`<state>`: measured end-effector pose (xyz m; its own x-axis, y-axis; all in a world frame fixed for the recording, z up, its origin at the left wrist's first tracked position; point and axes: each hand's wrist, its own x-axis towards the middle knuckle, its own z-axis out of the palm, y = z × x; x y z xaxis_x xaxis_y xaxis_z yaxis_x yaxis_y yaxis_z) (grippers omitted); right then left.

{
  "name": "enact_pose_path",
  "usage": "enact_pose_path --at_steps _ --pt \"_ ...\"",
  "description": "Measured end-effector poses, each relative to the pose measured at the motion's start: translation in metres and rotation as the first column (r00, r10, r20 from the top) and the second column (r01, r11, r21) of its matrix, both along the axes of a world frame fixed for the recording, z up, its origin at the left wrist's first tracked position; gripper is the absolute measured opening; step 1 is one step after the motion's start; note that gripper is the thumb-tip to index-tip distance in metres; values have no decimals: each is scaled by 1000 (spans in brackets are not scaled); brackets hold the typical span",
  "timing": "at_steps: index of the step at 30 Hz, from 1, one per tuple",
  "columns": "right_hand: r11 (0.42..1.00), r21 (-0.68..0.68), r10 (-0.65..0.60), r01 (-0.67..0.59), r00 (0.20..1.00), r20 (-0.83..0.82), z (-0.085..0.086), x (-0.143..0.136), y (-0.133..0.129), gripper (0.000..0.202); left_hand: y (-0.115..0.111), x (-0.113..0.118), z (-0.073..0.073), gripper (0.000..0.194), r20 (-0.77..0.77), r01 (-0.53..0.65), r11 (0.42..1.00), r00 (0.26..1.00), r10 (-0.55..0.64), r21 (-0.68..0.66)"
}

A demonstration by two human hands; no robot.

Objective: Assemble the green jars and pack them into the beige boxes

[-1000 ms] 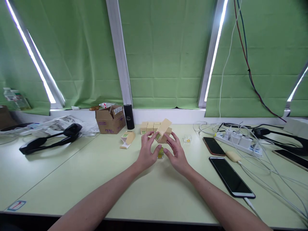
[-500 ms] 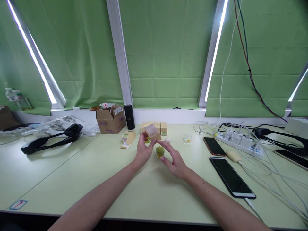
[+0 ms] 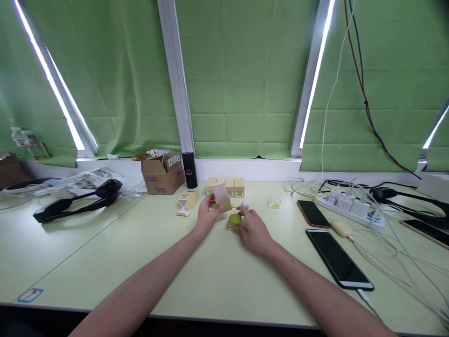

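My left hand [image 3: 206, 219] is closed on a small open cardboard box [image 3: 225, 204], tilted with its pale flap raised. Just right of and below it, a small glass jar with a rounded green top [image 3: 234, 220] stands on the table. My right hand [image 3: 257, 235] has its fingers around the right side of this jar, index finger near the top and thumb low. A little white piece [image 3: 245, 204] lies behind the right fingers. To the left, another opened cardboard box [image 3: 188, 201] rests on its side.
Several small boxes [image 3: 239, 188] stand in a row behind the hands, near a black cylinder [image 3: 189, 171] and a larger carton [image 3: 163, 175]. A clear glass piece [image 3: 274, 202] sits to the right. Phones [image 3: 338, 257], a power strip [image 3: 351, 209] and loose cables occupy the right side.
My right fingers have closed in around the green-topped jar. The box in my left hand has turned and lowered slightly, showing more of its side.
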<state>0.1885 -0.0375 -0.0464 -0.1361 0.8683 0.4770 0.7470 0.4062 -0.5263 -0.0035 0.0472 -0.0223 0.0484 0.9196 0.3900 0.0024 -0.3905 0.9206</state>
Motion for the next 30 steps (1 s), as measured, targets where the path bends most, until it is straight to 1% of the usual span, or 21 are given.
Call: enact_pose_path --at_steps 3,8,12,14,15,17,20,23,26,28,30 --pt "995 -63 -80 78 996 -39 3 5 1 57 2 1 -2 52 -29 33 999 999 -33 -16" --pt "970 -139 -210 200 975 -67 6 19 6 50 4 3 -6 54 -97 127 990 986 -132 -63" --pt "945 -197 -275 263 961 -39 5 27 13 48 -1 7 -10 55 -180 205 971 958 -225 -123" --pt "939 -209 -286 274 958 -28 4 29 14 48 -5 9 -11 60 -215 227 965 944 -251 -128" --pt "939 -205 -287 276 958 -26 4 29 15 48 -8 9 -11 63 -223 233 966 942 -252 -110" --pt "946 -174 -281 272 959 -27 3 30 15 46 -12 10 -9 63 -227 220 975 949 -218 -20" --pt "956 -119 -273 269 962 -24 4 29 14 40 -19 9 -2 46 -227 150 974 968 -109 168" --pt "959 -90 -271 269 962 -11 4 29 13 36 -24 8 5 35 -223 105 949 974 -38 296" --pt "964 -65 -258 257 966 -12 3 29 13 36 -28 8 9 21 -264 104 926 964 -5 362" --pt "968 -55 -246 245 969 -15 2 29 13 37 -30 9 10 12 -296 110 922 955 6 372" --pt "972 -52 -232 231 973 -19 2 30 14 38 -30 11 9 13 -312 110 934 950 2 341"
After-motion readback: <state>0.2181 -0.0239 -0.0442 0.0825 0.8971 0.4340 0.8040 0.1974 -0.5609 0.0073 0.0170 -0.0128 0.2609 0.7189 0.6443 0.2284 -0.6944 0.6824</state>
